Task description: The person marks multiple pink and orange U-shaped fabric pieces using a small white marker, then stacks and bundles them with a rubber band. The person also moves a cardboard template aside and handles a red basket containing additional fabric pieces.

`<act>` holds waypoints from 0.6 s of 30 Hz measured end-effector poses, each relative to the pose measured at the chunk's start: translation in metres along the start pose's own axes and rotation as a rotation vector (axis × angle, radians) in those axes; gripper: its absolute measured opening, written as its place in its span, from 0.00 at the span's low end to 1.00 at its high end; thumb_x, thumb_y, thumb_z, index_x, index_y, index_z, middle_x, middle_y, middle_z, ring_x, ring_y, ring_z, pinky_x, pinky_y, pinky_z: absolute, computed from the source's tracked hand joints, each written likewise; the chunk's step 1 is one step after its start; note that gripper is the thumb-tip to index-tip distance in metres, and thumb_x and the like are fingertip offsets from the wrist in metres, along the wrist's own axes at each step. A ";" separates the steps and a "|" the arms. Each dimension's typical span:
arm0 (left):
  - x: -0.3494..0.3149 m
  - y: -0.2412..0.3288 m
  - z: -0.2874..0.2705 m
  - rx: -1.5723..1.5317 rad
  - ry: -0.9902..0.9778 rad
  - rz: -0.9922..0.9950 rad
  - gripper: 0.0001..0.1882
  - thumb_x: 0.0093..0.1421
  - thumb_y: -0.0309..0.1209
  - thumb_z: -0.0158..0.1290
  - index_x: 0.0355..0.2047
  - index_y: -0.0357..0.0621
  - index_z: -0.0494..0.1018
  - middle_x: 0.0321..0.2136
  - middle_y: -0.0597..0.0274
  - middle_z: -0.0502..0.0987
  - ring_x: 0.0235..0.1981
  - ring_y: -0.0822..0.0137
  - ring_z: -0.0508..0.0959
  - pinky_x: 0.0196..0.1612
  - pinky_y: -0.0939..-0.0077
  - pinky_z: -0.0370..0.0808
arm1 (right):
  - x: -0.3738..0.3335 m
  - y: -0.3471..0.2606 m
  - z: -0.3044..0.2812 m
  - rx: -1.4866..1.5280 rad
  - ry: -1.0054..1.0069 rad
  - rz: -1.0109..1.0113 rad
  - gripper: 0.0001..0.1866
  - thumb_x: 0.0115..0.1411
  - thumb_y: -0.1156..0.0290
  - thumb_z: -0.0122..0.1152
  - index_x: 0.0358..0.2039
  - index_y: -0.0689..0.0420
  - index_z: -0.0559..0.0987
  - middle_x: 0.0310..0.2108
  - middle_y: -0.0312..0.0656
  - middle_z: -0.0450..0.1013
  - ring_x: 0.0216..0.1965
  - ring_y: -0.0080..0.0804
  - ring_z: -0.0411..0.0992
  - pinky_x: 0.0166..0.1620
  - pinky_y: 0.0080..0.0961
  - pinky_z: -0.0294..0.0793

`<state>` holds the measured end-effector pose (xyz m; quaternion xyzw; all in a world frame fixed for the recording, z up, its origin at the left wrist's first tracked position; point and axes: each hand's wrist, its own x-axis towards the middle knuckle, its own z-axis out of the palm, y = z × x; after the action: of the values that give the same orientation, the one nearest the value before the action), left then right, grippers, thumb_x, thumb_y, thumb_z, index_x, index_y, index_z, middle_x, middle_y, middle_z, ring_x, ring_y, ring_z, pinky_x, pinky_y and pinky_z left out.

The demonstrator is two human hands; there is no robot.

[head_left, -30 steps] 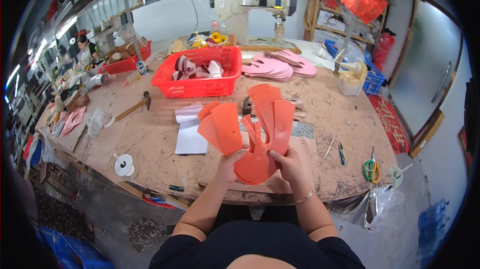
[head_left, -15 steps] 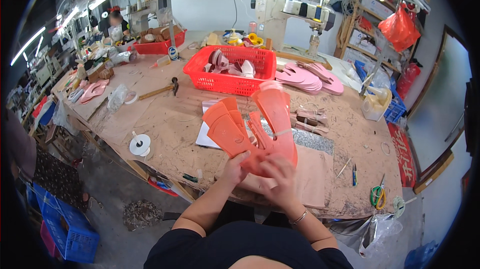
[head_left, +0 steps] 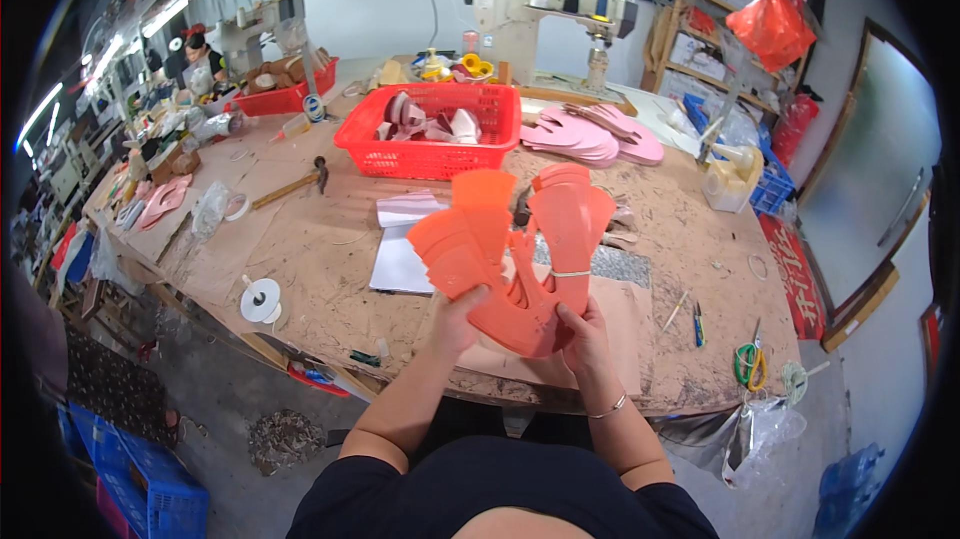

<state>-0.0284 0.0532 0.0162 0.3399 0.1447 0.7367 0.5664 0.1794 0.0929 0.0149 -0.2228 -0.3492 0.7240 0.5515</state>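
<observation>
A bundle of flat orange U-shaped cut pieces [head_left: 520,327], shaped like shoe uppers, is held up over the near part of the workbench. Both arms of the U point away from me, with the layers fanned out at their ends. A pale band wraps the right arm of the bundle. My left hand [head_left: 458,323] is closed on its left lower side. At the right lower side, my right hand [head_left: 588,345] grips it with the thumb on top. Partly hidden behind the bundle are an open white notebook [head_left: 402,257] and some small brownish pieces.
A red plastic basket [head_left: 430,161] with pink and white pieces stands beyond, beside stacked pink cut pieces [head_left: 570,144]. A hammer [head_left: 290,186] and white spool [head_left: 261,300] lie left; scissors [head_left: 750,364] and a small cutter [head_left: 699,327] right. A sewing machine [head_left: 500,1] stands at the back.
The bundle has been straightened, its arms now more upright and the layers of the left arm spread wider. My right hand has shifted from its middle to the right edge. The view has turned slightly.
</observation>
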 end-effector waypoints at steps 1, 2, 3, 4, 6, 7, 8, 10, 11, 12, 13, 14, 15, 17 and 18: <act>-0.004 -0.007 0.002 0.058 0.033 0.032 0.27 0.60 0.28 0.56 0.59 0.37 0.63 0.53 0.52 0.73 0.53 0.56 0.75 0.58 0.59 0.71 | -0.001 0.002 0.001 0.031 0.014 0.010 0.14 0.61 0.78 0.60 0.47 0.62 0.72 0.47 0.43 0.75 0.47 0.29 0.75 0.52 0.28 0.75; -0.006 -0.013 0.002 0.114 0.071 0.075 0.26 0.61 0.28 0.55 0.59 0.38 0.63 0.53 0.53 0.73 0.53 0.57 0.75 0.58 0.59 0.71 | -0.003 0.001 -0.001 0.057 0.018 0.025 0.14 0.61 0.78 0.60 0.48 0.62 0.72 0.47 0.43 0.75 0.48 0.30 0.74 0.53 0.29 0.74; -0.006 -0.020 -0.001 0.109 0.095 0.066 0.25 0.61 0.27 0.54 0.58 0.38 0.64 0.53 0.55 0.73 0.53 0.58 0.75 0.57 0.59 0.71 | -0.004 0.000 -0.005 0.080 0.016 0.045 0.14 0.61 0.79 0.59 0.48 0.61 0.72 0.47 0.43 0.74 0.49 0.30 0.74 0.54 0.30 0.73; -0.005 -0.026 -0.006 0.100 0.123 0.062 0.24 0.61 0.25 0.54 0.57 0.38 0.65 0.52 0.56 0.74 0.52 0.59 0.75 0.57 0.60 0.71 | -0.004 0.000 -0.012 0.074 0.006 0.056 0.15 0.61 0.77 0.59 0.49 0.61 0.72 0.47 0.42 0.75 0.49 0.30 0.74 0.55 0.31 0.73; -0.003 -0.021 -0.015 0.043 0.191 0.096 0.22 0.61 0.24 0.53 0.56 0.38 0.66 0.50 0.59 0.74 0.51 0.60 0.75 0.56 0.61 0.72 | -0.003 0.003 -0.018 0.016 0.028 0.072 0.16 0.63 0.74 0.58 0.50 0.59 0.72 0.46 0.40 0.74 0.47 0.29 0.73 0.52 0.34 0.73; -0.001 -0.014 -0.020 -0.007 0.227 0.134 0.22 0.61 0.24 0.53 0.56 0.38 0.66 0.49 0.60 0.75 0.51 0.61 0.75 0.56 0.61 0.72 | -0.008 -0.003 -0.010 0.011 0.046 0.090 0.15 0.63 0.74 0.58 0.51 0.58 0.72 0.46 0.39 0.74 0.46 0.29 0.73 0.52 0.35 0.73; 0.003 -0.005 -0.023 -0.062 0.248 0.162 0.21 0.61 0.23 0.53 0.55 0.39 0.66 0.48 0.61 0.75 0.51 0.61 0.75 0.56 0.62 0.72 | -0.012 -0.011 -0.003 0.006 0.074 0.094 0.15 0.64 0.73 0.58 0.51 0.57 0.72 0.46 0.39 0.74 0.46 0.28 0.73 0.51 0.36 0.74; 0.014 0.039 -0.036 -0.052 0.410 0.281 0.20 0.62 0.25 0.52 0.55 0.39 0.67 0.48 0.58 0.74 0.51 0.60 0.75 0.58 0.60 0.71 | -0.014 -0.019 -0.002 -0.100 0.120 0.109 0.15 0.64 0.71 0.58 0.51 0.56 0.72 0.45 0.38 0.74 0.45 0.28 0.73 0.50 0.37 0.74; 0.017 0.067 -0.041 -0.074 0.492 0.343 0.20 0.62 0.25 0.52 0.55 0.39 0.67 0.49 0.57 0.74 0.51 0.59 0.75 0.58 0.59 0.71 | -0.015 -0.021 -0.004 -0.152 0.149 0.110 0.14 0.65 0.71 0.58 0.51 0.55 0.72 0.44 0.37 0.73 0.45 0.28 0.73 0.50 0.37 0.74; 0.018 0.096 -0.046 0.004 0.557 0.449 0.21 0.62 0.25 0.51 0.56 0.39 0.66 0.51 0.55 0.73 0.53 0.58 0.74 0.60 0.54 0.69 | -0.013 -0.021 -0.011 -0.159 0.138 0.143 0.14 0.65 0.70 0.58 0.50 0.55 0.72 0.43 0.37 0.74 0.44 0.28 0.73 0.49 0.36 0.74; 0.022 0.122 -0.065 -0.023 0.539 0.555 0.22 0.63 0.26 0.51 0.57 0.39 0.65 0.53 0.55 0.72 0.55 0.57 0.73 0.61 0.55 0.69 | -0.012 -0.022 -0.019 -0.164 0.131 0.170 0.14 0.65 0.70 0.58 0.50 0.56 0.73 0.43 0.37 0.74 0.43 0.29 0.73 0.48 0.35 0.75; 0.023 0.147 -0.062 0.006 0.559 0.632 0.29 0.63 0.28 0.53 0.63 0.42 0.59 0.60 0.57 0.67 0.58 0.58 0.70 0.63 0.55 0.66 | -0.012 -0.022 -0.026 -0.170 0.137 0.195 0.13 0.65 0.70 0.58 0.49 0.56 0.73 0.42 0.37 0.74 0.43 0.29 0.74 0.47 0.34 0.75; 0.026 0.169 -0.077 0.047 0.629 0.646 0.30 0.62 0.30 0.54 0.64 0.42 0.58 0.60 0.57 0.67 0.60 0.57 0.68 0.63 0.55 0.65 | -0.014 -0.021 -0.029 -0.158 0.142 0.192 0.13 0.65 0.70 0.58 0.48 0.56 0.73 0.40 0.38 0.74 0.42 0.29 0.74 0.46 0.32 0.76; 0.016 0.195 -0.127 0.046 0.841 0.560 0.32 0.62 0.33 0.57 0.64 0.42 0.58 0.60 0.58 0.67 0.60 0.58 0.67 0.62 0.57 0.65 | -0.013 -0.017 -0.029 -0.135 0.142 0.197 0.11 0.65 0.70 0.58 0.47 0.57 0.75 0.38 0.39 0.75 0.39 0.30 0.74 0.44 0.30 0.76; 0.013 0.197 -0.158 -0.003 0.968 0.447 0.33 0.61 0.35 0.57 0.64 0.42 0.58 0.59 0.58 0.67 0.60 0.59 0.67 0.61 0.59 0.66 | -0.013 -0.014 -0.030 -0.118 0.121 0.191 0.10 0.65 0.71 0.58 0.46 0.58 0.75 0.37 0.39 0.75 0.38 0.29 0.74 0.44 0.29 0.76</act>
<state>-0.2800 0.0301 0.0235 -0.0170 0.3126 0.9122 0.2645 0.2131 0.0899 0.0046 -0.3303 -0.3345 0.7367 0.4861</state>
